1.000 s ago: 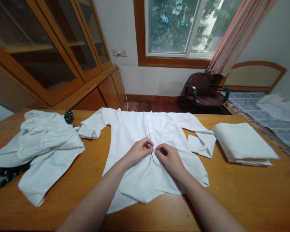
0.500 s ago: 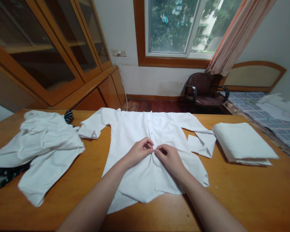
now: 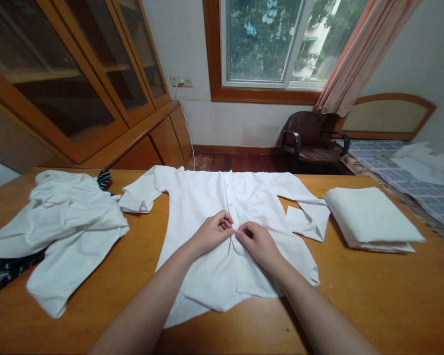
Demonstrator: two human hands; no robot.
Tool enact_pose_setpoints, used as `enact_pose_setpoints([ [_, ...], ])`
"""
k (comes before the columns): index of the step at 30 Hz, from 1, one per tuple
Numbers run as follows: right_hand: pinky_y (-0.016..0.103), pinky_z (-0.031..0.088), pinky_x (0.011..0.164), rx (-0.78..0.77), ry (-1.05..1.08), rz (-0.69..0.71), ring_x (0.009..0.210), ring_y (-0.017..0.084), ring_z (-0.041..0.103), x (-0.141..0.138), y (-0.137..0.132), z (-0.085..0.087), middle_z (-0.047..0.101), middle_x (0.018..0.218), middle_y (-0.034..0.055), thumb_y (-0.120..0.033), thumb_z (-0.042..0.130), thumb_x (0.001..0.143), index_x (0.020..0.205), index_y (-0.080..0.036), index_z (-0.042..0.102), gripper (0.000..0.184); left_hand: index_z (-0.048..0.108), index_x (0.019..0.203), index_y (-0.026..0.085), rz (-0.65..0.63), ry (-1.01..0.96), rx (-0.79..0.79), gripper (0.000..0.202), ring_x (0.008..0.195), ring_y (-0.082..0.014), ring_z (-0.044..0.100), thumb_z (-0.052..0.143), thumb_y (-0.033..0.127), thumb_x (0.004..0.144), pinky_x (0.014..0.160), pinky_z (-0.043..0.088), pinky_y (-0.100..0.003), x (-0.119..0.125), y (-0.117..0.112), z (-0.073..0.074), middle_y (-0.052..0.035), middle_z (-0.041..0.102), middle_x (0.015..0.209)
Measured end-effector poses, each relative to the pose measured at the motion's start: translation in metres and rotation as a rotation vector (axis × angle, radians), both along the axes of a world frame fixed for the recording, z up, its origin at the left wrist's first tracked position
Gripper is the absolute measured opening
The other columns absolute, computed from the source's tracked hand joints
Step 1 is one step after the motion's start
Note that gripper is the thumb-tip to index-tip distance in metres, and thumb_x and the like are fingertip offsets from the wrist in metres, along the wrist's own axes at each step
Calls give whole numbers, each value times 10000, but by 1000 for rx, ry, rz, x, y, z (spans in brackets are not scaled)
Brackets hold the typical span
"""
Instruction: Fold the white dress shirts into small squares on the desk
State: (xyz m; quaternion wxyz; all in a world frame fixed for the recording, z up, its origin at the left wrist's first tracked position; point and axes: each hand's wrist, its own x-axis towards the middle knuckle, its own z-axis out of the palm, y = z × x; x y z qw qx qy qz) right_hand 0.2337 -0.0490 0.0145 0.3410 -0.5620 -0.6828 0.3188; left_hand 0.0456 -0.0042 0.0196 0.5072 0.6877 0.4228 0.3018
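Note:
A white button-up shirt (image 3: pixel 200 197) lies front side up and spread out on the wooden table (image 3: pixel 355 305), its sleeves out to both sides. Halfway down its front opening, my left hand (image 3: pixel 216 229) pinches the edge of the cloth. My right hand (image 3: pixel 257 241) pinches the same spot from the other side, its fingertips almost touching the left ones. Small buttons show on the strip above my hands. Whatever button lies between the fingertips is hidden. Below, the hem spreads in loose folds toward the table's near side.
Left on the table is a crumpled white garment (image 3: pixel 77 212) with dark striped cloth (image 3: pixel 15 268) under it. A folded white stack (image 3: pixel 373 217) sits at the right. Beyond the table are a glass-door cabinet (image 3: pixel 133 116), an armchair (image 3: pixel 305 133) and a bed (image 3: pixel 392 158).
Almost nothing differs. Both hands keep their pinch at the same place on the shirt front, and the whole view has shifted very slightly.

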Motion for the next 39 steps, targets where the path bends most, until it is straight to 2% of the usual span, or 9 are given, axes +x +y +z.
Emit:
enact_pose_setpoints([
  [4,271,420,672,-5,5,-9,710,162,604,-1,0,1,677,757,10,-218,628,876,797,-192,666,91,571,843,192,3,-42,-27,108,717,-125,575,656,195,777,651,446,-239,1,0,0,30,597,772],
  [12,265,436,668,-13,44,-29,705,157,607,-2,0,4,683,764,7,-182,644,827,828,-194,674,32,564,860,198,13,-82,-73,114,744,-141,601,654,226,797,692,471,-259,1,1,-1,35,592,765],
  [17,268,442,674,3,45,-40,712,158,605,-2,0,3,680,776,5,-166,656,805,851,-195,666,56,553,859,203,-1,-55,-60,108,733,-143,608,643,237,809,693,472,-264,0,1,-1,37,596,756],
  [30,278,431,701,-11,10,-29,740,167,612,0,0,3,691,797,14,-219,650,876,838,-196,678,53,564,882,210,10,42,64,97,760,-152,591,614,275,830,714,483,-274,2,-4,9,24,607,788],
  [39,279,426,695,-7,-36,-28,732,171,610,-1,0,2,689,784,20,-237,626,895,826,-193,671,93,570,915,212,-8,82,138,76,779,-148,606,576,242,846,729,481,-269,2,-5,6,15,626,816],
])
